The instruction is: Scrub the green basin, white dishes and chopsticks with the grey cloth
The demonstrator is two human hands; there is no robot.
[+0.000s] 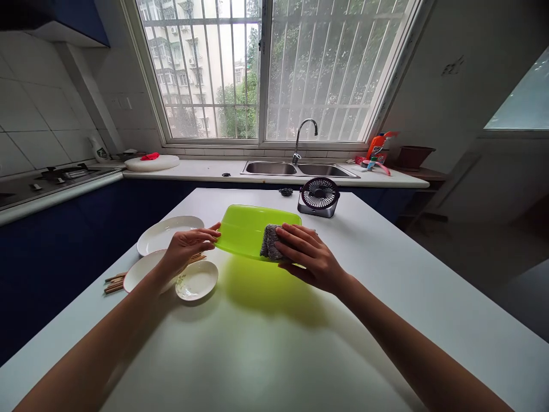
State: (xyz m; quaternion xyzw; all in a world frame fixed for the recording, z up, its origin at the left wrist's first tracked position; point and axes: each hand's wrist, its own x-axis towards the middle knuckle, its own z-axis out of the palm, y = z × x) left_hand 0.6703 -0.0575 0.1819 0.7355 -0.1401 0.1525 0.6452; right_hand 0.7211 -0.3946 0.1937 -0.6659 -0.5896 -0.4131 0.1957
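Observation:
A translucent lime-green plastic tray [244,226] is held up, tilted, above the white table. My left hand [189,246] pinches its left edge between thumb and fingers. Against the tray's right part, my right hand [309,254] presses a folded grey cloth [270,243], fingers closed over it. Below and beside my left hand lie a small white dish [197,281] with a floral mark, a white bowl or plate [141,269] partly hidden by my wrist, and a larger oval white plate [160,232]. Wooden chopsticks [115,284] stick out from under the middle plate.
A small black fan [319,197] and a dark scouring pad [285,192] stand at the table's [412,274] far end. Beyond is a counter with a double sink [270,168], a faucet [300,140], an orange bottle [376,146] and a round white board [152,163]. A stove [64,177] is at left.

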